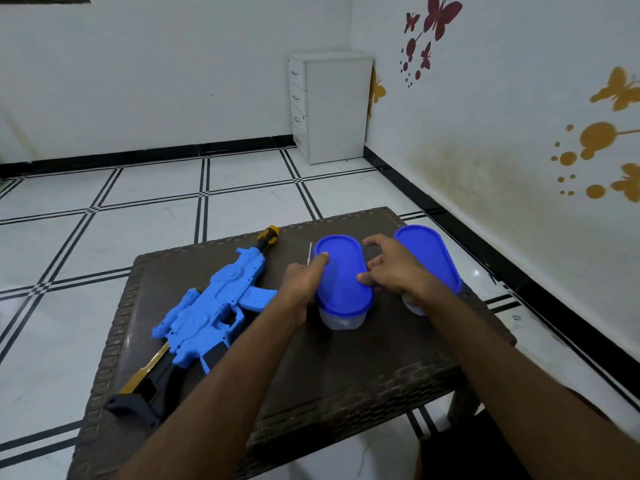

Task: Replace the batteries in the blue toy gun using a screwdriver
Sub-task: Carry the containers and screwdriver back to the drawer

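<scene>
Two tubs stand on the dark tabletop (346,368), each with a blue lid and a clear body; what they hold cannot be made out. The near tub (341,282) has both hands at its lid. The left hand (301,284) grips its left edge, one finger lying along the lid top. The right hand (389,268) pinches its right edge, fingers curled over the rim. The second tub (429,252) stands just right of the near tub, partly behind the right wrist. One blue toy gun (211,306) lies flat well left of the near tub, its yellow-tipped muzzle pointing away. A thin pale rod (310,252), possibly the screwdriver, lies just left of the near tub.
</scene>
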{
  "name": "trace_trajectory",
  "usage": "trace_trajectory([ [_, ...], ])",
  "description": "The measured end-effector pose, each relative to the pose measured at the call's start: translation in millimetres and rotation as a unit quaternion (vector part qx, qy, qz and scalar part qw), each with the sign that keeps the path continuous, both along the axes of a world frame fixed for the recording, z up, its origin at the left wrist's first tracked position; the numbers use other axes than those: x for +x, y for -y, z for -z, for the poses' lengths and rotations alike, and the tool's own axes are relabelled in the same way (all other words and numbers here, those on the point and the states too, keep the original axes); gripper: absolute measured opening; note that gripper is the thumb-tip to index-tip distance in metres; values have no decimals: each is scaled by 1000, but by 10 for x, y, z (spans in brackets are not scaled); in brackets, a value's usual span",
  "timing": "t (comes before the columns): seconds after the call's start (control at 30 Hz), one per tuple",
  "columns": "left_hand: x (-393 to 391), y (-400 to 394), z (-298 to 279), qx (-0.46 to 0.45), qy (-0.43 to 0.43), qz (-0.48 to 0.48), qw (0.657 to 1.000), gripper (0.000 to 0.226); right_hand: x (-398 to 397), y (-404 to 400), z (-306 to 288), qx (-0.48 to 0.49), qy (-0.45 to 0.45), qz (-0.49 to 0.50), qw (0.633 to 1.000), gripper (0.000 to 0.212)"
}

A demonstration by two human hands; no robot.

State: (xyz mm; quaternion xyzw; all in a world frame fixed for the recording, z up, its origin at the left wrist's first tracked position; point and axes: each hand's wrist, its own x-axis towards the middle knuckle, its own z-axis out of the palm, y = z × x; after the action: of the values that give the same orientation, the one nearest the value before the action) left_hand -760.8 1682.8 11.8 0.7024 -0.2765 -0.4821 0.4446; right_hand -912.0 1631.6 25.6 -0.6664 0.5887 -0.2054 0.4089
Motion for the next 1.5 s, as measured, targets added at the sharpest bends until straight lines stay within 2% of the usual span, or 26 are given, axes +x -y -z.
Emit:
trace_trajectory([
  [0.13,-64,-52,37,16,67,49,996,32,-161,-148,-11,-6,38,8,999,51],
  [0.23,-93,-91,38,28,48,59,997,27,-375,-145,-45,-143,-24,45,988,34],
  [0.33,-145,-133,2,22,44,59,997,29,-618,-67,-61,-234,-132,109,957,42],
  [0.4,-197,-159,-8,27,51,58,997,34,-744,18,7,-200,-176,141,954,55],
  [0.43,-213,-167,-7,27,49,52,997,39,-778,62,68,-160,-169,155,960,62],
  [0.53,-287,-204,-35,23,49,38,998,50,-860,100,221,-15,-50,205,977,79],
  [0.63,-310,-261,-61,4,47,17,999,31,-885,107,298,16,30,225,974,88],
  [0.77,-273,-392,-7,-27,15,-38,999,38,-871,65,297,29,92,205,974,76],
  [0.9,-149,-435,-63,-53,-37,-82,995,44,-753,54,237,21,146,195,970,39],
  [0.97,-6,-336,-120,-60,-58,-82,993,48,-628,184,186,15,162,187,969,41],
  [1.1,302,-55,-235,-93,-94,-80,988,33,-382,505,38,36,263,151,952,31],
  [1.13,383,31,-260,-99,-98,-79,987,33,-321,601,-10,56,303,144,940,33],
  [1.2,637,330,-258,-104,-104,-78,986,46,-99,907,-58,92,361,114,921,55],
  [1.27,841,542,-276,-119,-104,-76,985,46,107,1112,-80,81,373,92,920,63],
  [1.43,1321,827,-467,-111,-73,-80,988,56,797,1325,-207,64,380,92,918,51],
  [1.5,1476,794,-653,-89,-66,-69,991,52,978,1271,-365,83,375,100,918,49],
])
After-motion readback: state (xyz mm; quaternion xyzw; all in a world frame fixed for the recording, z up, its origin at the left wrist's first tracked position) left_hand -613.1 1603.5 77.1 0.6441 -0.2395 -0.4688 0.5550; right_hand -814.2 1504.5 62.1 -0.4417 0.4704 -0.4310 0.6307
